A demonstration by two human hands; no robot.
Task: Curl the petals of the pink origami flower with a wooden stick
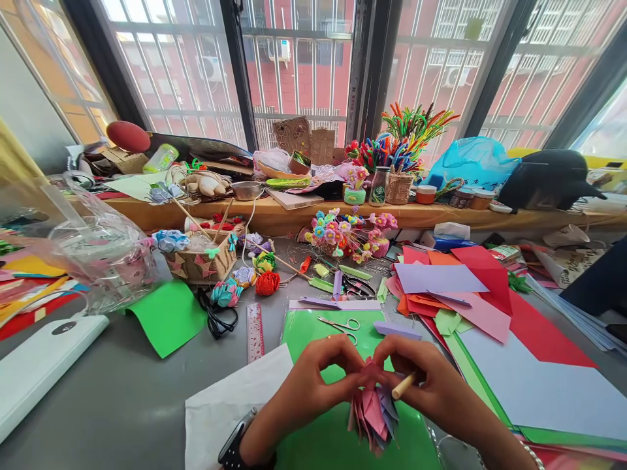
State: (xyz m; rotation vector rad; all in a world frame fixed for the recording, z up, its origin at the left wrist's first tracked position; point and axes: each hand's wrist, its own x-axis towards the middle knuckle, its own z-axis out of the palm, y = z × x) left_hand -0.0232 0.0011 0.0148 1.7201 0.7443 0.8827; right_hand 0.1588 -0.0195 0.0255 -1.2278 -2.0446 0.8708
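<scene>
Two hands meet over a folded paper flower (pixel 373 411) of pink and grey-blue petals, held low in the middle of the view above a green sheet (pixel 337 437) on the bench (pixel 122 398). The left hand (pixel 313 382) has its fingers curled, pinching the flower's top between thumb and fingertips. The right hand (pixel 431 385) is curled too, pinching the same top from the other side, with a wooden stick (pixel 403 386) caught between its fingers, the tip poking out toward the petals. How the stick joins the flower is hidden by the fingers. Small scissors (pixel 340 324) lie just beyond the hands on the green sheet, a ruler (pixel 255 331) to their left. Coloured paper (pixel 465 287) is piled to the right. Both wrists are cut off by the lower edge.
</scene>
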